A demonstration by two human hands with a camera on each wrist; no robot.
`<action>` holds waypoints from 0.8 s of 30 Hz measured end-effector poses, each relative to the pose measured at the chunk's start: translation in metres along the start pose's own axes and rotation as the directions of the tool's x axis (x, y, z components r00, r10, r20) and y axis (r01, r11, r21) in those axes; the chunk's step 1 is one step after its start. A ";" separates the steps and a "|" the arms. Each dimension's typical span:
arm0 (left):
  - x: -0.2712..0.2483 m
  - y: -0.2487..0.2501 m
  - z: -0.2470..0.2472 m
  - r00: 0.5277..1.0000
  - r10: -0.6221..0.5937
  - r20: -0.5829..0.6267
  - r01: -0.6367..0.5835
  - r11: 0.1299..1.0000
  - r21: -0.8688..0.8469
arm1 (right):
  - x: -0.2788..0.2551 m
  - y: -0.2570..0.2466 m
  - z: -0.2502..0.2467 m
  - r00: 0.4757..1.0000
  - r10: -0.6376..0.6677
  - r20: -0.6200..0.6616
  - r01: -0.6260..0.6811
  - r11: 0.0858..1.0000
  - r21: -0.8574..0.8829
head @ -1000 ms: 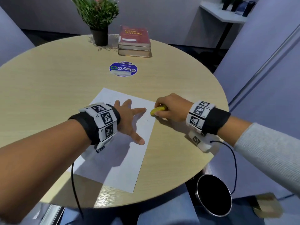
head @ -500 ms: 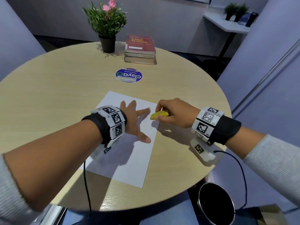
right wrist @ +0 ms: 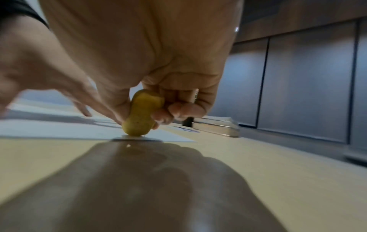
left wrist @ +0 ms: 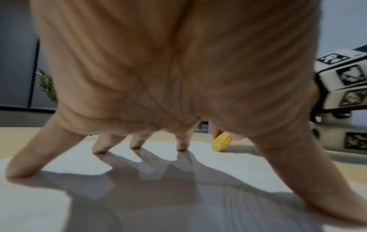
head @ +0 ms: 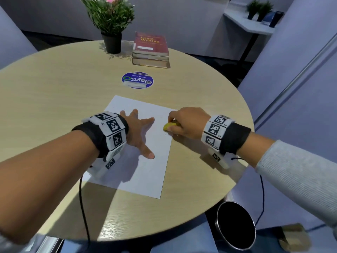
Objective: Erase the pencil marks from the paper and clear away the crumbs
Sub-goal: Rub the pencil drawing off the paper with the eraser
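The desk (head: 54,92) has a pale wood-grain top with a slight sheen. The paper (head: 155,161) is white and matt. The eraser (right wrist: 142,113) looks like dull yellow rubber, speckled. The bin (head: 218,219) rim is shiny metal.

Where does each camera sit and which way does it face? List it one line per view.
Head: above the table, looking down at the paper; both forearms, the left hand and the right hand show.
Left wrist: under the wrist, looking along spread fingers pressing the paper.
Right wrist: low over the table, looking at the grip on the eraser.
All share the eraser and paper.
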State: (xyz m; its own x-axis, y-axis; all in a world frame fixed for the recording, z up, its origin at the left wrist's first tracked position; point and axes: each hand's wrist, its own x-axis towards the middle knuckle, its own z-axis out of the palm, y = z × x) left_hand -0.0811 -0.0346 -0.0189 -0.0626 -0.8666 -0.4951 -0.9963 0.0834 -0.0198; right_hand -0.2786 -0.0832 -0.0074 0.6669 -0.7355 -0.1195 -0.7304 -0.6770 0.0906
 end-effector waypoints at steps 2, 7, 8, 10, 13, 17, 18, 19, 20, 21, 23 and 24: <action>0.002 0.000 0.003 1.000 -0.004 -0.008 0.004 1.000 -0.010 | -0.008 -0.012 0.003 0.994 -0.107 0.001 0.107 0.994 0.001; 0.001 0.003 0.008 0.999 -0.033 -0.032 0.033 0.999 -0.024 | 0.001 0.002 -0.003 0.999 0.006 -0.036 -0.008 0.999 -0.040; 0.001 0.003 0.009 0.999 -0.035 -0.028 0.035 0.999 -0.024 | 0.000 0.001 -0.002 0.999 -0.001 -0.048 -0.001 0.999 -0.046; 0.001 0.003 0.009 0.999 -0.038 -0.020 0.038 0.999 -0.020 | -0.005 -0.008 0.002 0.993 -0.108 -0.042 0.107 0.994 -0.026; 0.002 0.002 0.010 0.999 -0.040 -0.016 0.039 0.999 -0.031 | -0.008 -0.013 -0.001 0.986 -0.168 -0.009 0.168 0.986 -0.002; 0.001 0.002 0.010 0.999 -0.040 -0.006 0.039 0.997 -0.068 | 0.003 0.000 -0.008 0.999 -0.010 -0.035 0.008 0.998 -0.055; 0.001 0.002 0.010 0.999 -0.039 -0.004 0.039 0.997 -0.072 | 0.000 -0.004 -0.006 0.998 -0.059 -0.028 0.058 0.998 -0.033; 0.001 0.003 0.010 0.999 -0.040 -0.003 0.039 0.997 -0.073 | -0.003 -0.009 -0.002 0.992 -0.125 -0.015 0.125 0.992 -0.007; 0.000 0.002 0.010 0.999 -0.041 -0.004 0.040 0.997 -0.070 | -0.007 -0.015 -0.001 0.986 -0.166 0.013 0.166 0.986 0.023; 0.000 0.002 0.009 0.999 -0.040 -0.006 0.040 0.997 -0.067 | -0.006 -0.014 -0.003 0.986 -0.166 0.018 0.165 0.986 0.031; -0.001 0.002 0.008 0.999 -0.037 -0.004 0.036 0.997 -0.075 | 0.003 -0.002 -0.009 0.999 -0.031 -0.015 0.031 0.999 0.021; -0.001 0.002 0.009 0.999 -0.036 -0.004 0.035 0.996 -0.082 | 0.006 0.004 -0.010 0.999 0.015 -0.031 -0.015 1.000 0.003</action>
State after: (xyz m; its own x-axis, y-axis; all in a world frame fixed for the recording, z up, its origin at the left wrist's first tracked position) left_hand -0.0825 -0.0296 -0.0261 -0.0271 -0.8712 -0.4901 -0.9994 0.0121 0.0338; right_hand -0.2762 -0.0903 0.0017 0.6598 -0.7464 -0.0875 -0.7411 -0.6655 0.0890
